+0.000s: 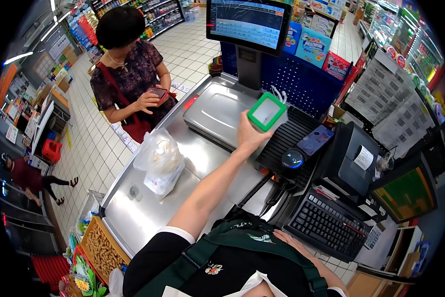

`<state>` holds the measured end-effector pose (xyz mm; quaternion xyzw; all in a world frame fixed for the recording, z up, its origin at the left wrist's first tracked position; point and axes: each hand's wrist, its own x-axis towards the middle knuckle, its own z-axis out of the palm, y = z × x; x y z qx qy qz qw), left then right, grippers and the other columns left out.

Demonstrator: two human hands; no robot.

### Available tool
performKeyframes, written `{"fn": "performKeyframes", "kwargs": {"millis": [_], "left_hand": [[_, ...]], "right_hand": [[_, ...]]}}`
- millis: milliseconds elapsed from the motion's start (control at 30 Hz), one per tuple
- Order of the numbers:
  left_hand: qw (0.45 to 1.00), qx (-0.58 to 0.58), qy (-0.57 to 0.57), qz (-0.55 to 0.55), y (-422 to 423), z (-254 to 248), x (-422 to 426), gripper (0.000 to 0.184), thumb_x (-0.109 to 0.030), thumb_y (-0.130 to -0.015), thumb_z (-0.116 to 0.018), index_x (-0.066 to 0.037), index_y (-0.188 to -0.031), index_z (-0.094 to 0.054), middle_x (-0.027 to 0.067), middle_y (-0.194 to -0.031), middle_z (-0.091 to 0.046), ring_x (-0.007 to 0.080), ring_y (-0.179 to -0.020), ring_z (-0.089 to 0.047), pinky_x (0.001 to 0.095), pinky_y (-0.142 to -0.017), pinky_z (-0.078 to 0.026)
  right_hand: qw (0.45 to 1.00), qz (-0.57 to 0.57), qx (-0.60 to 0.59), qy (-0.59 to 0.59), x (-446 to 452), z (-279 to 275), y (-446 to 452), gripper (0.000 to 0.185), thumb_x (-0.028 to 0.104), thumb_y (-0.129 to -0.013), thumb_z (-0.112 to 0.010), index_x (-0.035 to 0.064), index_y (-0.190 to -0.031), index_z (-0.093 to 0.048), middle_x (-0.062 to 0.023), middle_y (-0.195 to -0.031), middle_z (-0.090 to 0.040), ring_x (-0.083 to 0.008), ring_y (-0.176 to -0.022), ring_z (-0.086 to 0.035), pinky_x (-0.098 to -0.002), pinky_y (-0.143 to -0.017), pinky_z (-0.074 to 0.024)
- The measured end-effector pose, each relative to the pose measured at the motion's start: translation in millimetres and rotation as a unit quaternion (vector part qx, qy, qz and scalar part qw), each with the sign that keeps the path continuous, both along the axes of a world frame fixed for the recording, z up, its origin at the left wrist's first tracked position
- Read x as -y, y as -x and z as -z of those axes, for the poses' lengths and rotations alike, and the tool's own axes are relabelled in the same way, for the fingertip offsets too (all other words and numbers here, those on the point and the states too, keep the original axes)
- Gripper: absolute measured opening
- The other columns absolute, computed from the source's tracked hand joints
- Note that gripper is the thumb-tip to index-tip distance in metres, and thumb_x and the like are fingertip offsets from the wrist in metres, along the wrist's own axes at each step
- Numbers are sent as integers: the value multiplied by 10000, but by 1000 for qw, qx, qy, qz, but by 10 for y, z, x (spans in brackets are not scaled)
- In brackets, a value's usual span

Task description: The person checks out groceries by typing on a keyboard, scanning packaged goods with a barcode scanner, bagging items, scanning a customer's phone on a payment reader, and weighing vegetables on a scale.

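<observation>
My left hand [252, 132] is stretched out over the counter, closed around a payment scanner with a bright green square frame [266, 112]. It is held beside the metal scale plate [220, 111], and a white cable loops behind it. My right hand [293, 243] lies against the front of my dark green apron [247, 235], near the keyboard. Its fingers look stretched out, partly hidden, with nothing visible in them. A tied white plastic bag [162, 163] with goods inside stands on the steel counter [128, 218], left of my left forearm.
Across the counter a person [128, 74] holds a phone [158, 94]. A monitor [248, 24] stands behind the scale. To the right are a phone [315, 139], a round black device [292, 159], a receipt printer [349, 153] and a keyboard [326, 222]. Peanuts [103, 250] fill a box at lower left.
</observation>
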<state>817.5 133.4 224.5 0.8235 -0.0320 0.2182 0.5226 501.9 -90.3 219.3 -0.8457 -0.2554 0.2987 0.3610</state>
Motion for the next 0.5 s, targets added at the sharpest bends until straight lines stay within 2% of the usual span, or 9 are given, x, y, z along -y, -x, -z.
{"fn": "performKeyframes", "kwargs": {"millis": [100,200,267,433,500], "left_hand": [[999,-21,-4,-37,97,71,-357,849,-264,-542,-849,5,-1192,-374,190,-1049,-558,299,-978,-572,380,-854,-463],[992,-12,-32,-122,85,260,-632,822,-261,-548,-849,0,-1171,-381,187,-1066,-524,311,-1008,-535,394,-879,-436],[985,-35,-12,-170,59,320,-756,803,-264,-518,-842,-3,-1140,-405,169,-1078,-498,346,-1058,-476,420,-911,-396],[977,-26,-20,-212,-97,392,-909,799,-286,-517,-845,-8,-1124,-406,164,-1064,-498,350,-1057,-472,424,-916,-388],[971,-60,-5,-230,-162,389,-875,805,-295,-520,-846,-12,-1135,-409,172,-1093,-501,351,-1072,-470,428,-923,-384]], "right_hand": [[1000,-13,10,8,-6,-17,-8,595,185,-892,-440,86,-1440,-232,-170,-1460,-252,-359,-1309,-332,-425,-1090,-266],[999,-26,20,3,-21,-1,-10,597,185,-891,-449,84,-1438,-232,-170,-1453,-262,-357,-1300,-340,-421,-1080,-282],[999,-30,9,10,-66,-89,-42,594,184,-894,-448,85,-1438,-232,-168,-1449,-266,-356,-1301,-338,-419,-1080,-284],[999,-40,-4,-19,-105,-150,-83,589,183,-901,-449,92,-1440,-230,-154,-1449,-266,-347,-1310,-321,-417,-1086,-280],[999,-47,-20,3,-87,-17,-71,577,189,-906,-432,104,-1443,-238,-147,-1451,-266,-344,-1313,-318,-422,-1082,-282]]}}
